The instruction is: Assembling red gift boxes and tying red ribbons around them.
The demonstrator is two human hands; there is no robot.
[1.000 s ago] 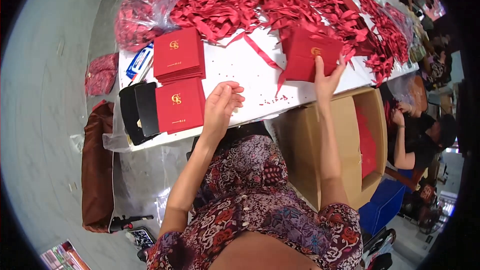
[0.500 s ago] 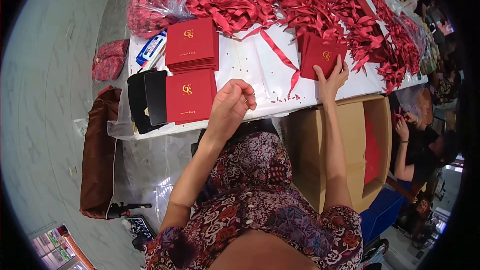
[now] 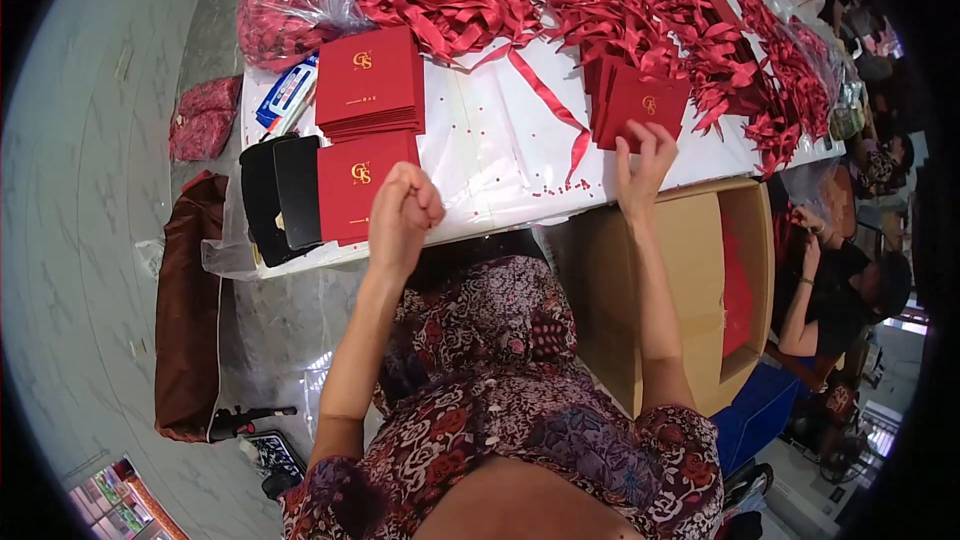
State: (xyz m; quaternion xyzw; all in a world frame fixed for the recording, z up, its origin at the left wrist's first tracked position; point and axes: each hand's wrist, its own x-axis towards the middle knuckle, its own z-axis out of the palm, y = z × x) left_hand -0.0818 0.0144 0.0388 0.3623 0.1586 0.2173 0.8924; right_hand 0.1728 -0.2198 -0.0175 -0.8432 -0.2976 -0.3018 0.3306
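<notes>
And there they were, the two hands well apart over the near side of the white worktop [image 3: 475, 165]. The left hand [image 3: 402, 220] was up with its fingers loosely curled, right in front of the lower stack of red packets [image 3: 343, 195]; whether it touched them, or had anything tucked inside, you couldn't tell. Over on the other side, the right hand [image 3: 645, 170] was half open, thumb parted from the fingers, fingertips overlapping the near edge of a fanned pile of red packets [image 3: 645, 85], contact unclear from up here.

Look at the left: another, taller stack of red packets [image 3: 368, 80] sat just beyond the lower one, each top face bearing a gold emblem. Beside them lay a blue-and-white pack [image 3: 290, 92], then a flat black slab [image 3: 298, 200] against a black pouch [image 3: 258, 190]. Across the back, what a heap of red ribbons [image 3: 445, 0], with a clear plastic bag [image 3: 285, 15] of red material at its left end! One loose ribbon [image 3: 545, 90] trailed toward the near edge, pointing at a scatter of small red bits [image 3: 567, 190].

Below the right arm stood an open cardboard box [image 3: 690, 270], red material inside it, and past that, a co-worker [image 3: 850, 290] in a dark top, forearms raised.
</notes>
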